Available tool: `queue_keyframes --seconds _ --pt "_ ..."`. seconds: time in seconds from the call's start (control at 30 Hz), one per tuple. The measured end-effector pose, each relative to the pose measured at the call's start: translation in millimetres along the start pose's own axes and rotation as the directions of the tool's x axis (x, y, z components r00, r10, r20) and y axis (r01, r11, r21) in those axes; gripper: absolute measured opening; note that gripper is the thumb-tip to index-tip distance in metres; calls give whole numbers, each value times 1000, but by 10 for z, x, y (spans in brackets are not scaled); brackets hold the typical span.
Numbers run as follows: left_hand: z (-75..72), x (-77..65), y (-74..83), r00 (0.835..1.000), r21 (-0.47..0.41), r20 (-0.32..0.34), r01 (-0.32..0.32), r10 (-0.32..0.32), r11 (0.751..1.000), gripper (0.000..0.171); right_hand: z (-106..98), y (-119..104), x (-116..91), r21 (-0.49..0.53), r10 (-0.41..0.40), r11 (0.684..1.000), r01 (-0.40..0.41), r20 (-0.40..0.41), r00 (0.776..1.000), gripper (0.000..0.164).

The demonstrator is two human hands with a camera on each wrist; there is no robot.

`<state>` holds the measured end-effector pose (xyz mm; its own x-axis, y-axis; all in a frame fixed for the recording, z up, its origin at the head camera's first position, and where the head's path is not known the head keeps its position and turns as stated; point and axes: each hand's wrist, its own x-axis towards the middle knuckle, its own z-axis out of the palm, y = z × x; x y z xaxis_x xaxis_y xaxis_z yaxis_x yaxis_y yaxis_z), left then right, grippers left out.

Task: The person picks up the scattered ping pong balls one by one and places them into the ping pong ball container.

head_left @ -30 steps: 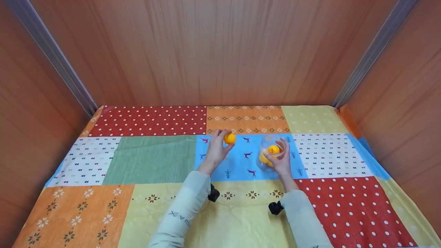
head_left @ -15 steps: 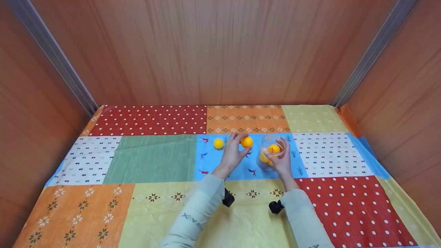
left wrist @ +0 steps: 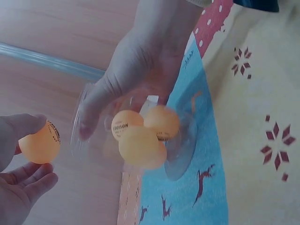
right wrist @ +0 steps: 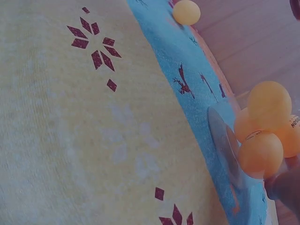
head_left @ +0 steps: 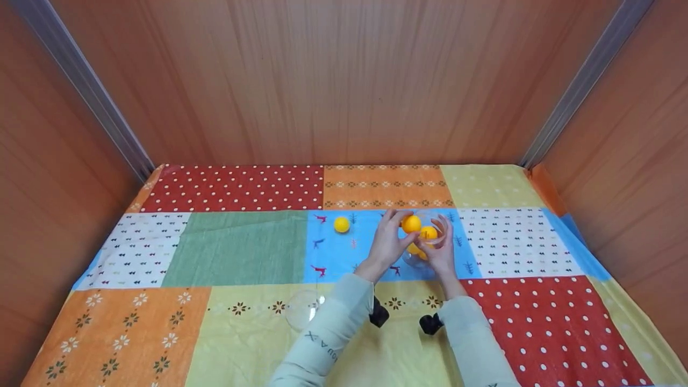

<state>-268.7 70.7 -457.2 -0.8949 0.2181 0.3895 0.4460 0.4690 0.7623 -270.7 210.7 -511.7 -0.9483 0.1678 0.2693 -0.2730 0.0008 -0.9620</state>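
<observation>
An orange ping-pong ball is pinched between the fingers and thumb of my left hand, right at the mouth of a clear jar. Printed letters show on that ping-pong ball in the left wrist view. My right hand grips the clear plastic jar round its upper part. Several orange ping-pong balls lie piled inside it, seen through the wall. Another, yellow-orange ball rests on the blue patch of the cloth, left of my left hand.
A clear round lid lies on the yellow patch, beside my left sleeve. The patchwork tablecloth covers the table. Wooden panels stand behind it and on both sides.
My left hand has carried its ping-pong ball rightward to the jar's mouth, uncovering the loose ball and the clear lid. My right hand and the jar have stayed in place.
</observation>
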Motion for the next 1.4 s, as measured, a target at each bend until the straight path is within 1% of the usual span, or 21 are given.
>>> queue_keyframes --seconds 0.13,0.2,0.27,0.37,0.43,0.5,0.6,0.7,0.8,0.87,0.93,1.13,1.23,1.33,1.4 --pt "68 6 52 1000 7 11 11 -11 1000 39 -40 107 38 -7 14 1000 -14 -2 1000 77" --pt "95 11 79 1000 17 8 2 -2 1000 38 -63 165 57 -35 23 999 -23 -8 1000 78" --pt "116 21 104 1000 31 2 -14 14 999 38 -80 215 73 -48 6 999 -6 -7 1000 79" --pt "145 41 133 1000 52 -3 -28 29 998 38 -90 239 76 -75 -16 997 16 -8 1000 78" --pt "164 55 142 1000 57 0 -24 24 998 38 -90 240 72 -90 -28 996 27 -10 1000 76" --pt "180 68 144 1000 55 7 -10 10 998 39 -89 231 64 -121 -14 993 11 -17 1000 76" --pt "193 83 139 1000 52 16 1 -2 999 41 -83 218 54 -140 8 990 -11 -24 1000 78" --pt "190 89 130 1000 57 19 -3 2 998 42 -81 222 57 -101 -9 995 7 -15 1000 78" --pt "179 89 118 1000 68 19 -21 20 997 41 -85 235 68 -54 -57 997 57 -4 998 76" --pt "169 88 105 999 73 21 -36 34 997 41 -86 242 73 -35 -81 996 81 2 997 75" --pt "159 91 86 999 75 28 -42 40 996 40 -86 244 75 -40 -87 995 87 0 996 74" --pt "104 108 -16 999 51 40 -33 31 998 39 -83 246 78 -59 -57 997 56 -10 998 76" --pt "57 124 -89 999 71 47 -15 11 997 39 -79 246 78 -54 -29 998 28 -16 999 77" --pt "2 141 -170 998 114 51 30 -36 993 40 -69 233 73 -56 3 998 -4 -19 1000 79" --pt "-37 148 -228 997 127 48 51 -58 991 40 -54 192 58 -43 23 999 -23 -13 1000 78"
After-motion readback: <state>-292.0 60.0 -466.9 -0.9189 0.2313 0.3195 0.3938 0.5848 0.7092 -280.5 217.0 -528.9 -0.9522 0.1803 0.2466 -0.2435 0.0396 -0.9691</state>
